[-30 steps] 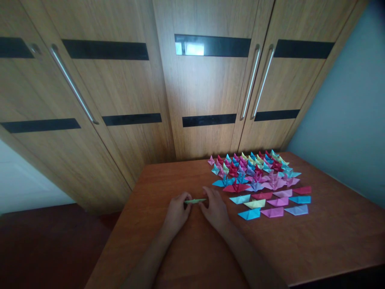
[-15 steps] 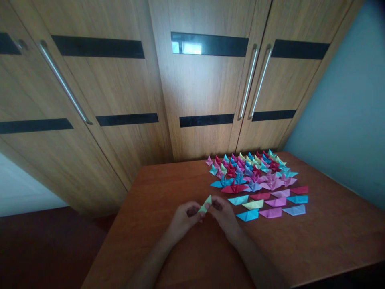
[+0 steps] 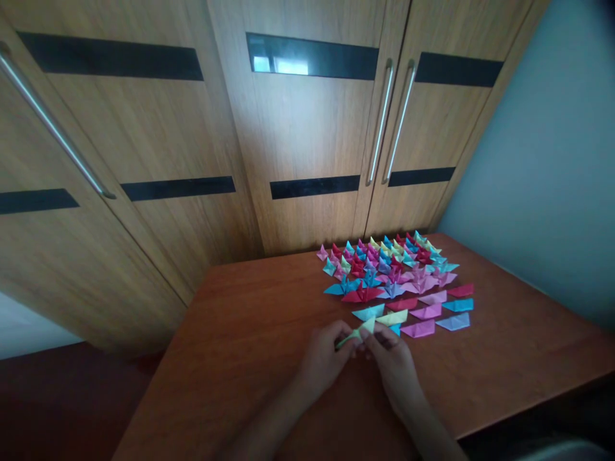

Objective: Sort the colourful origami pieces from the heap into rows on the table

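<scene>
Between my fingertips is a small folded light green paper [image 3: 357,334]. My left hand [image 3: 327,358] pinches its left part, and my right hand [image 3: 394,360] grips its right end. Just behind my hands lie several flat folded paper boats, among them a light blue one [image 3: 368,312], a yellow one [image 3: 393,317] and a magenta one [image 3: 419,329]. My right hand partly hides a blue piece. Further back stand rows of folded paper birds, with a red one [image 3: 362,294] and a blue one [image 3: 342,287] at the front.
The reddish-brown wooden table [image 3: 240,333] runs back to a wooden wardrobe [image 3: 307,141] with long metal handles. A blue-grey wall [image 3: 542,192] borders the table on the right. The table's front edge shows at the lower right.
Both hands have moved right with the green paper, nearer the flat folded pieces, and now cover part of a blue one. The paper is tilted less steeply. The camera view has shifted right.
</scene>
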Demonstrator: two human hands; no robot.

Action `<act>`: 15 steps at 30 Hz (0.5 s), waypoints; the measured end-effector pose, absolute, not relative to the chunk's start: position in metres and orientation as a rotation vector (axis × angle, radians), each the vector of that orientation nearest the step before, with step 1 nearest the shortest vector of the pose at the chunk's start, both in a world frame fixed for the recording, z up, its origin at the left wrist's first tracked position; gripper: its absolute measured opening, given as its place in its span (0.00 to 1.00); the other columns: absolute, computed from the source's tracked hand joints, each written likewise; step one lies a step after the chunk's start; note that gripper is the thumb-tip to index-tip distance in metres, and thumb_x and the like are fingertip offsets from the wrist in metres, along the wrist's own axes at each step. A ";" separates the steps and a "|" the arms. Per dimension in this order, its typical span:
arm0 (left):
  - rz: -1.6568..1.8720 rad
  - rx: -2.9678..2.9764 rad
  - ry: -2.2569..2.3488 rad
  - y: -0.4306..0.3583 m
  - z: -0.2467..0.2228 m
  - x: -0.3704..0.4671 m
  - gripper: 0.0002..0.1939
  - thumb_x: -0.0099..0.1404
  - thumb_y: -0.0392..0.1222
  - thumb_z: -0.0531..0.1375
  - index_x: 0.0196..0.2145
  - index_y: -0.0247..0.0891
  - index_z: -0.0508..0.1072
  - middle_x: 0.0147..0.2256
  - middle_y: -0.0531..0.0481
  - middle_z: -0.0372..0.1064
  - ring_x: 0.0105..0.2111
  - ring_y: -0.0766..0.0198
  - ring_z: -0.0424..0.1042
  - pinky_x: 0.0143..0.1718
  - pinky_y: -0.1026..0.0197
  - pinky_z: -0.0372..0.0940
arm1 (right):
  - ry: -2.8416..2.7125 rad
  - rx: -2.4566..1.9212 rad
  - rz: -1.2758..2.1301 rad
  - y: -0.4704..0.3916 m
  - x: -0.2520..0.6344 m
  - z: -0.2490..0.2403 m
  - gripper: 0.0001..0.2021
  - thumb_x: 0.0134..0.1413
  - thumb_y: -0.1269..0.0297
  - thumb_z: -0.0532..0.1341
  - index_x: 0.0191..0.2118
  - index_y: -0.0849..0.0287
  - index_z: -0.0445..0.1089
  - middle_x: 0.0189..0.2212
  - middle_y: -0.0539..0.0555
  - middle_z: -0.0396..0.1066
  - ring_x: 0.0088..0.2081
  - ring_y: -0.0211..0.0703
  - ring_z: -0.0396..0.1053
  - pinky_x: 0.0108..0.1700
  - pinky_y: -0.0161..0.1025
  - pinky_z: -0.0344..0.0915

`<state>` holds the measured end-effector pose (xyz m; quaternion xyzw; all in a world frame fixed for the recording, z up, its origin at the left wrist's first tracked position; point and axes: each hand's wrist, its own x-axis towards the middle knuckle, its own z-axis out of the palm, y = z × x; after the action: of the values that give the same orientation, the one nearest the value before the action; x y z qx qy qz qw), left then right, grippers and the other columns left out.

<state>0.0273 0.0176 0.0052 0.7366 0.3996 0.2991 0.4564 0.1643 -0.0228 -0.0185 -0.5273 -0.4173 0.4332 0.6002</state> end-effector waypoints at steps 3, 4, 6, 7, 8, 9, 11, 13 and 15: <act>0.724 1.831 0.892 0.020 0.009 0.061 0.09 0.61 0.43 0.55 0.28 0.36 0.71 0.23 0.53 0.70 0.23 0.67 0.66 0.25 0.67 0.57 | -0.843 -1.202 0.968 -0.029 0.195 -0.017 0.13 0.47 0.54 0.63 0.29 0.60 0.69 0.23 0.50 0.67 0.26 0.37 0.62 0.28 0.33 0.60; 0.727 1.831 0.869 0.021 0.010 0.071 0.08 0.60 0.41 0.55 0.27 0.36 0.71 0.23 0.53 0.70 0.24 0.67 0.66 0.25 0.67 0.57 | -0.801 -1.206 0.938 -0.030 0.208 -0.017 0.13 0.46 0.54 0.64 0.30 0.59 0.69 0.23 0.49 0.67 0.25 0.36 0.62 0.28 0.33 0.60; 0.734 1.819 0.832 0.022 0.011 0.086 0.06 0.59 0.39 0.55 0.29 0.37 0.71 0.24 0.53 0.70 0.24 0.67 0.67 0.26 0.67 0.58 | -0.697 -1.223 0.835 -0.031 0.240 -0.014 0.14 0.41 0.54 0.66 0.32 0.58 0.70 0.24 0.48 0.67 0.24 0.36 0.62 0.26 0.32 0.60; 0.736 1.814 0.820 0.023 0.010 0.090 0.06 0.59 0.38 0.55 0.29 0.37 0.71 0.24 0.53 0.70 0.25 0.67 0.67 0.27 0.67 0.59 | -0.634 -1.228 0.761 -0.032 0.258 -0.012 0.15 0.39 0.54 0.67 0.33 0.58 0.70 0.25 0.49 0.68 0.24 0.35 0.62 0.26 0.32 0.60; 0.738 1.815 0.813 0.024 0.010 0.091 0.06 0.59 0.38 0.55 0.30 0.37 0.71 0.25 0.53 0.70 0.25 0.67 0.67 0.27 0.67 0.59 | -0.580 -1.229 0.707 -0.033 0.278 -0.010 0.16 0.38 0.54 0.68 0.33 0.58 0.70 0.26 0.49 0.68 0.25 0.35 0.63 0.25 0.32 0.60; 0.741 1.825 0.811 0.025 0.008 0.090 0.06 0.59 0.38 0.54 0.30 0.37 0.71 0.25 0.53 0.70 0.25 0.67 0.67 0.27 0.66 0.59 | -0.543 -1.244 0.676 -0.034 0.299 -0.009 0.16 0.36 0.55 0.69 0.32 0.58 0.71 0.25 0.49 0.68 0.24 0.34 0.63 0.25 0.32 0.60; 0.743 1.869 0.827 0.029 0.004 0.079 0.06 0.59 0.38 0.54 0.30 0.37 0.71 0.26 0.52 0.70 0.26 0.66 0.67 0.27 0.66 0.59 | -0.503 -1.311 0.665 -0.038 0.341 -0.008 0.15 0.33 0.56 0.70 0.29 0.59 0.72 0.22 0.50 0.66 0.21 0.32 0.61 0.21 0.31 0.58; 0.752 1.901 0.872 0.036 -0.003 0.062 0.06 0.59 0.38 0.54 0.29 0.37 0.71 0.26 0.52 0.70 0.26 0.66 0.67 0.28 0.66 0.59 | -0.436 -1.390 0.592 -0.041 0.378 -0.010 0.14 0.31 0.60 0.71 0.29 0.58 0.73 0.23 0.52 0.67 0.21 0.31 0.62 0.21 0.32 0.57; 0.765 1.893 0.930 0.044 -0.011 0.043 0.07 0.60 0.40 0.53 0.30 0.37 0.71 0.26 0.52 0.71 0.26 0.66 0.68 0.28 0.66 0.60 | -0.402 -1.511 0.445 -0.043 0.407 -0.014 0.11 0.33 0.64 0.70 0.28 0.59 0.74 0.23 0.55 0.68 0.21 0.32 0.64 0.23 0.35 0.56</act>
<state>0.0434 0.0440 -0.0108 0.7600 0.3734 0.3071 0.4343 0.4073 -0.0434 -0.0142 -0.6749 -0.1795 0.1988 0.6876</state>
